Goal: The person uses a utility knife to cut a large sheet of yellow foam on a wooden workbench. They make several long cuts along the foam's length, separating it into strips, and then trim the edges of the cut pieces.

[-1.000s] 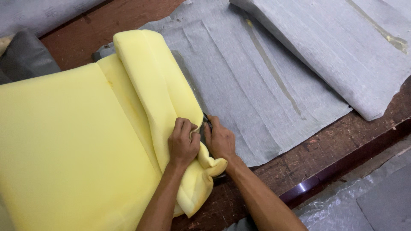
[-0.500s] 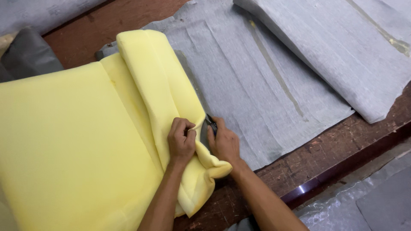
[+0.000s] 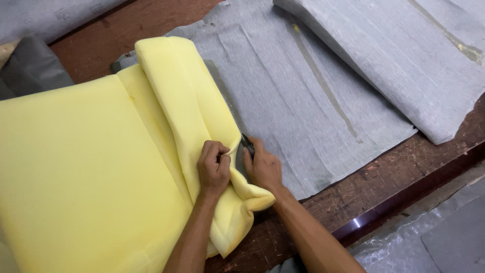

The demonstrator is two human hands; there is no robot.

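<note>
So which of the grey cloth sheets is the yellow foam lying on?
The flat grey fabric sheet in the middle, beside both hands: the yellow foam slab overlaps its left edge. The folded grey fabric piece at upper right lies apart from the foam.

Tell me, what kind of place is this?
Probably an upholstery workshop: thick yellow foam lies on a worn wooden workbench with grey fabric sheets, and the right hand holds a dark tool.

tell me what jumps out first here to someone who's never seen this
The big yellow foam slab fills the left half, its right edge rolled over. At that edge the left hand pinches the foam while the right hand holds a small dark tool against it. Grey fabric sheets cover the brown wooden table behind.
</note>
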